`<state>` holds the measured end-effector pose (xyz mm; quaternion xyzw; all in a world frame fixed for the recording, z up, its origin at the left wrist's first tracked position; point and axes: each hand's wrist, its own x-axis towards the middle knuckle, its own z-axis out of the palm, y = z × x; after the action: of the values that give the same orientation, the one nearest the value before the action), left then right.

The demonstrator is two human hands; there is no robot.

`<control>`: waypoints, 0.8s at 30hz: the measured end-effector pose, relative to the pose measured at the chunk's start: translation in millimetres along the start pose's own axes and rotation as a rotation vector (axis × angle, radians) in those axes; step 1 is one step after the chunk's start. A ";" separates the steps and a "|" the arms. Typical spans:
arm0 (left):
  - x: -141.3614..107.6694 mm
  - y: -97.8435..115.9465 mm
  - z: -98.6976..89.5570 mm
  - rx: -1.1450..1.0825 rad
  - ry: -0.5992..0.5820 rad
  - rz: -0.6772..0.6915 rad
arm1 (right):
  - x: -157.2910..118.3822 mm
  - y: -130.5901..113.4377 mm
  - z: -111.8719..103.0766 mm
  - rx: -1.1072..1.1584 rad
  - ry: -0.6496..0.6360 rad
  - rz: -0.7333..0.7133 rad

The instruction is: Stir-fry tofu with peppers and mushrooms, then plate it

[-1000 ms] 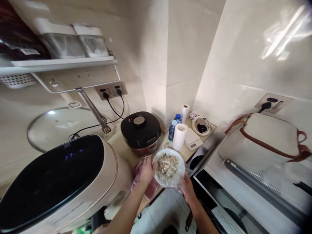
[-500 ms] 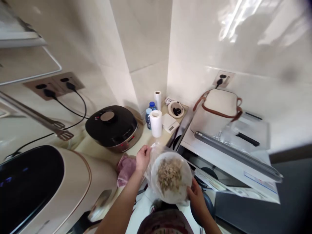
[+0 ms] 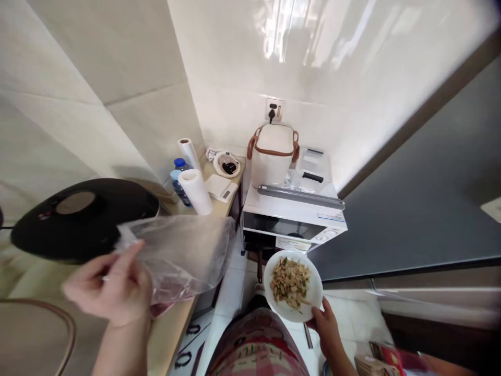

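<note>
Left hand (image 3: 117,287) pinches a clear, crinkled plastic sheet (image 3: 191,250), near a black, rounded cooker (image 3: 105,214). Right hand (image 3: 324,321) grips one edge of a round white plate (image 3: 315,288) of brown-and-green chopped food (image 3: 289,282), above pale floor tiles (image 3: 230,298). Judged risks: the one-sided grip could let the plate tip, spilling food; the loose sheet could snag the white cylindrical roll (image 3: 197,194).

The person's left hand (image 3: 115,287) is holding clear plastic film (image 3: 188,243) in its grip over the counter (image 3: 168,334), while the right hand (image 3: 327,326) is holding a white plate (image 3: 316,288) of chopped food (image 3: 289,282). Beyond the film, two white rolls (image 3: 196,194) are standing beside two bottles (image 3: 182,195), and a cream basket (image 3: 272,164) is resting on a microwave (image 3: 274,223).
</note>
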<state>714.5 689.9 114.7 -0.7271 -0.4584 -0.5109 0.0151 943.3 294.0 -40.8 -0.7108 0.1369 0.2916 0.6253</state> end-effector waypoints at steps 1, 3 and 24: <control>-16.4 -7.6 3.0 -0.048 -0.138 0.044 | -2.7 3.3 -5.4 0.011 0.019 0.008; -57.3 -17.3 17.5 -0.177 -0.551 -0.058 | -5.9 8.7 -14.2 0.031 0.055 0.026; -245.9 168.5 86.1 -1.189 -1.313 -1.461 | 116.1 -58.8 -37.1 -0.060 -0.551 0.124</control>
<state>878.0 474.4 -37.3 -0.3058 -0.3767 -0.0557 -0.8726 1077.2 288.3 -59.5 -0.6133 -0.0038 0.5153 0.5987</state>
